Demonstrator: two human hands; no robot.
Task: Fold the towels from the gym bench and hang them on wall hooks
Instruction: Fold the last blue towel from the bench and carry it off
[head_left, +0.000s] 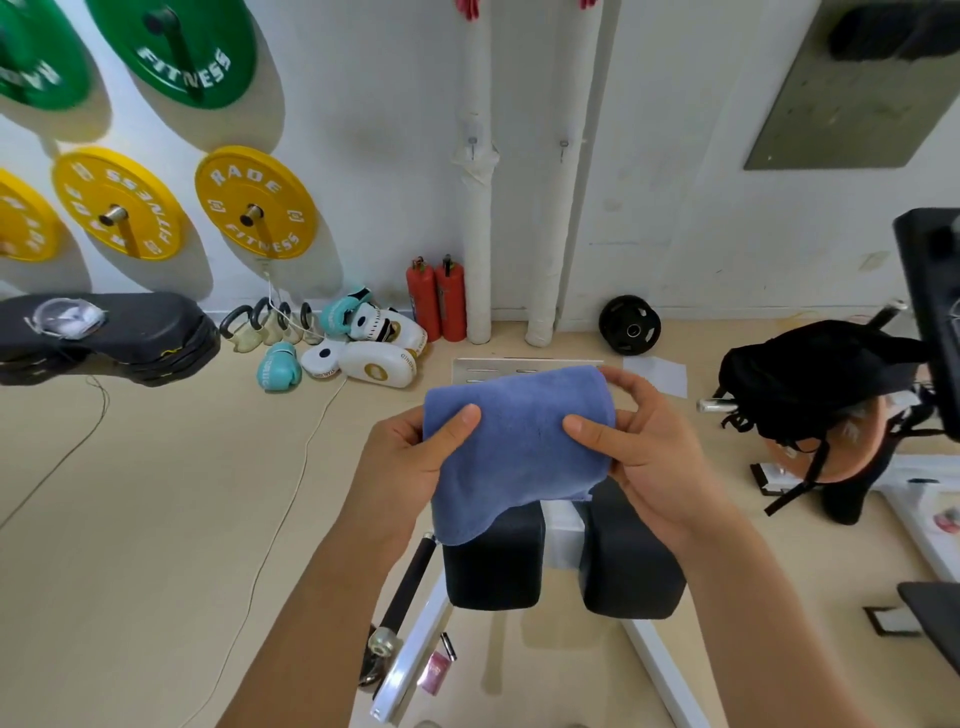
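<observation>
Left hand (410, 462) and right hand (644, 447) both gripping blue towel (519, 441), thumbs pressing front face, fingers curling behind. Towel hanging folded at chest level above black bench pads (498, 561), long axis running side to side between hands, loose corner drooping toward left hand. Two wall hooks (472, 145) sitting straight ahead and higher, well apart from towel. Judgement: neither hand clearly nearer; lifting forward and upward likely following.

A blue towel (514, 441) is folded over and held up in the air. One corner hangs down lower.
</observation>
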